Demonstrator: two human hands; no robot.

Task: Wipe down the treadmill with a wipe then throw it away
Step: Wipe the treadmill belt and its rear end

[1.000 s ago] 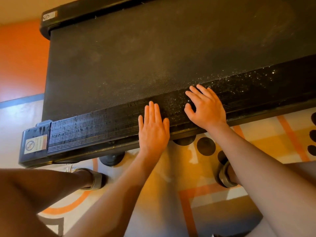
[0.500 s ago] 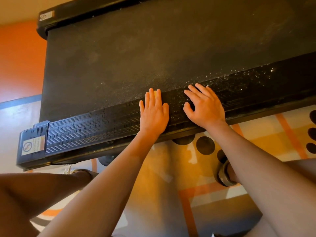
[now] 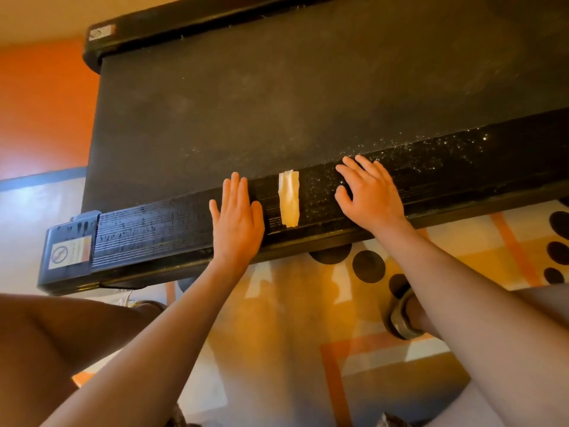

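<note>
Orange wall [image 3: 40, 103] backs the black treadmill [image 3: 277, 87]. Far left of the wipe [image 3: 288, 198], which lies across the side rail [image 3: 154, 229], a sticker [image 3: 70, 252] shows a prohibition sign; we cannot read its writing. Our left hand [image 3: 237, 223] lies flat just left of the wipe, our right hand [image 3: 369, 195] spread just right. We judge the wipe limp, light, damp: pinch its near end.

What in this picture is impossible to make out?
- Head view: the treadmill runs off the top and right edges.
- The warning label has print too small to read.
- The left hand and right hand cover the rail beneath them.
</note>
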